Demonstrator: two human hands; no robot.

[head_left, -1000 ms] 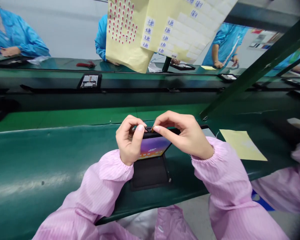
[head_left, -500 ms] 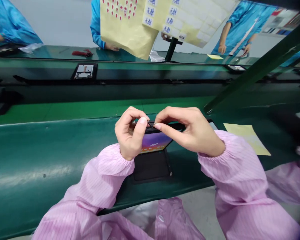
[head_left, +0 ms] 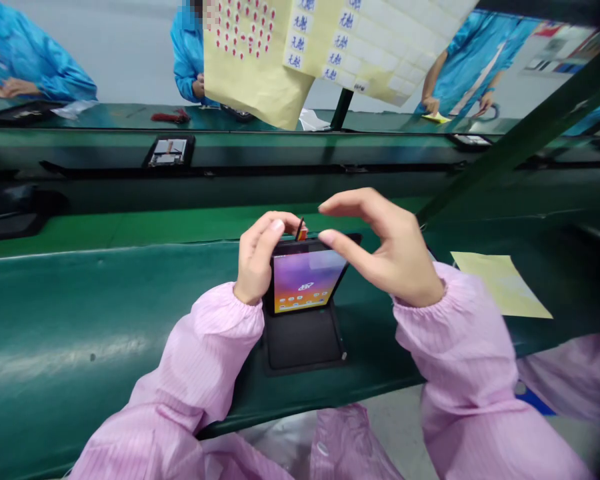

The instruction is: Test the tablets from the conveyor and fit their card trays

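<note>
The phone (head_left: 305, 280) stands tilted on a black pad (head_left: 304, 343), its lit screen facing the person, a pose that seems to bring its top edge within easy reach of both hands. The left hand (head_left: 256, 257) is closed around the phone's upper left corner, apparently to steady it, with its fingers curled over the top edge. Just beside those fingertips, a small orange tab (head_left: 303, 234) with a thin dark stem (head_left: 299, 229) sticks up at the top edge; I cannot tell whether the left hand also has hold of it. The right hand (head_left: 385, 247) is open and holds nothing, its thumb and fingers curved apart, near the phone at about two o'clock. Pink sleeves (head_left: 455, 347) are gathered at both wrists, which likely keeps the cloth off the work. The pad rests on a green belt (head_left: 105, 313), with a yellow sheet (head_left: 503, 283) lying at three o'clock. At eleven o'clock, another device (head_left: 169, 151) lies on a farther belt (head_left: 305, 147). Beyond it, co-workers in blue smocks (head_left: 460, 67) stand behind a hanging yellow chart (head_left: 290, 47), probably placed there for reference.
</note>
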